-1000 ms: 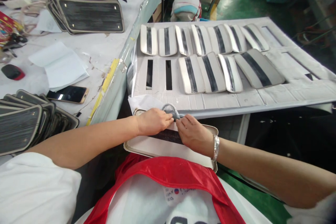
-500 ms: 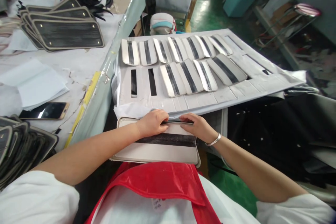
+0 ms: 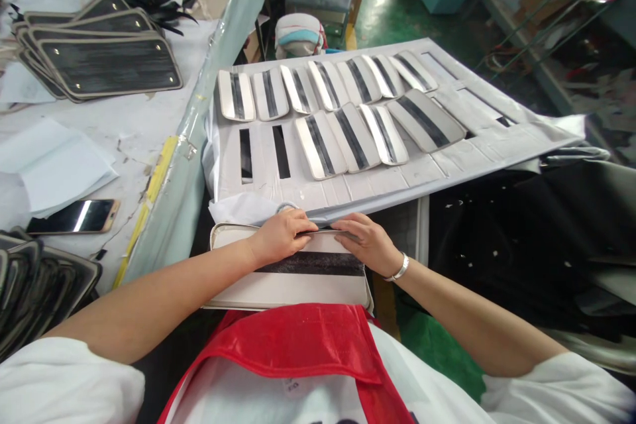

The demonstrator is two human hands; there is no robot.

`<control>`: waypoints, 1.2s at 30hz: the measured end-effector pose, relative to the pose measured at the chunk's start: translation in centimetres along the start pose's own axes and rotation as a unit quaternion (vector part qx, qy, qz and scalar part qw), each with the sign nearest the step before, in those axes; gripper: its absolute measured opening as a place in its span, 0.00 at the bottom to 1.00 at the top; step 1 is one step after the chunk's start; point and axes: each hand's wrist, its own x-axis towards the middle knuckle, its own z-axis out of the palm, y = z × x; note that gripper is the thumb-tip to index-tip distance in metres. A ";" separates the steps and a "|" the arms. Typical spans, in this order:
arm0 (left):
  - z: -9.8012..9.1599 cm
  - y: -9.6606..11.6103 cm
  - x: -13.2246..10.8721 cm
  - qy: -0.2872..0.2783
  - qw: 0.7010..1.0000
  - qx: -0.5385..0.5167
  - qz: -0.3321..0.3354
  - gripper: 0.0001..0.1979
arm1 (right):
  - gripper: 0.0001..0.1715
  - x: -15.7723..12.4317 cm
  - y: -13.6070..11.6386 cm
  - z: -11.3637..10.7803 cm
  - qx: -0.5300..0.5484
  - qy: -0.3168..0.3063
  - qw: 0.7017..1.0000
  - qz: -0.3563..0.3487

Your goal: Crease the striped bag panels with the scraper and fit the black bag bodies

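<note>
Both hands press flat on the far edge of a pale panel (image 3: 298, 281) lying across the lap: left hand (image 3: 278, 236) at 11 o'clock, right hand (image 3: 365, 243) at 1 o'clock, fingertips nearly meeting, possibly pinching a thin strip. At 12 o'clock, a slotted board (image 3: 437, 165) carries finished panels (image 3: 348, 139). Uneven pressure could skew the panel's black band (image 3: 318, 264).
</note>
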 end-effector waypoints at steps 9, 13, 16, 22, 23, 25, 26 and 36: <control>0.3 0.3 -0.9 -0.021 0.981 0.167 0.097 0.11 | 0.13 0.3 -0.6 -0.8 -0.181 -0.088 0.966 -0.163; 1.3 2.5 -1.5 -0.025 0.957 0.267 0.107 0.12 | 0.15 0.0 -2.4 -1.0 -0.298 -0.143 0.926 -0.181; 0.9 3.0 -1.8 -0.044 0.963 0.247 0.098 0.10 | 0.13 0.1 -3.5 -1.5 -0.304 -0.145 0.928 -0.157; -5.9 -3.5 -5.1 0.010 0.998 0.030 -0.059 0.22 | 0.13 3.3 -4.6 0.0 -0.202 -0.063 0.970 -0.117; -6.8 -4.7 -6.1 0.011 0.994 -0.009 -0.108 0.23 | 0.14 4.3 -5.1 0.8 -0.187 -0.064 0.974 -0.114; -7.8 -6.8 -7.8 -0.012 0.977 -0.114 -0.180 0.24 | 0.13 6.5 -6.4 2.9 -0.167 -0.089 0.976 -0.105; -7.8 -7.5 -8.4 -0.024 0.964 -0.169 -0.202 0.23 | 0.13 7.6 -7.1 3.9 -0.166 -0.104 0.975 -0.102; -5.7 -9.5 -9.7 0.024 0.900 -0.361 -0.241 0.20 | 0.14 13.4 -10.2 8.6 -0.257 -0.219 0.933 -0.126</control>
